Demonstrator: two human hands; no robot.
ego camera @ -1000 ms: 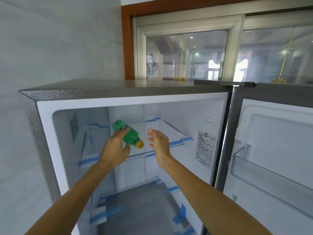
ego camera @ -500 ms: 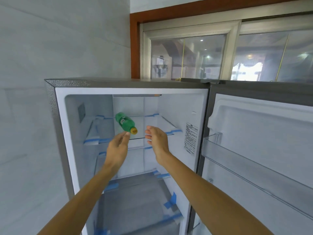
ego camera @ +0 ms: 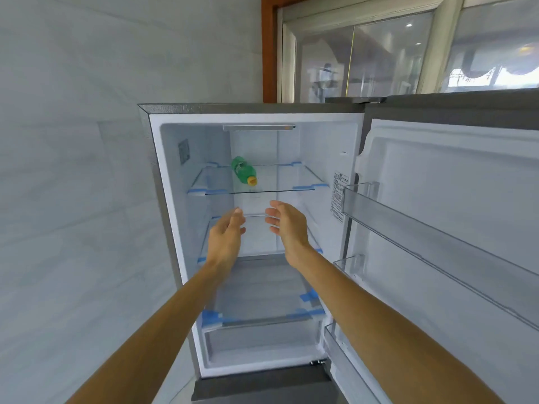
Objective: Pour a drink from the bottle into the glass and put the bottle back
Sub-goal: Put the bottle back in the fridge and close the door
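**Bottle on the top fridge shelf, both hands free**

The green bottle (ego camera: pixel 243 170) is laid on its side on the top glass shelf (ego camera: pixel 280 190) of the open fridge (ego camera: pixel 169 182). Nothing is held: the left hand (ego camera: pixel 226 237) and right hand (ego camera: pixel 287 224) are raised below it, fingers loosely spread.

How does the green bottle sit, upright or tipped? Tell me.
Tipped. The green bottle lies on its side on the top glass shelf, its yellow cap pointing toward the open front.
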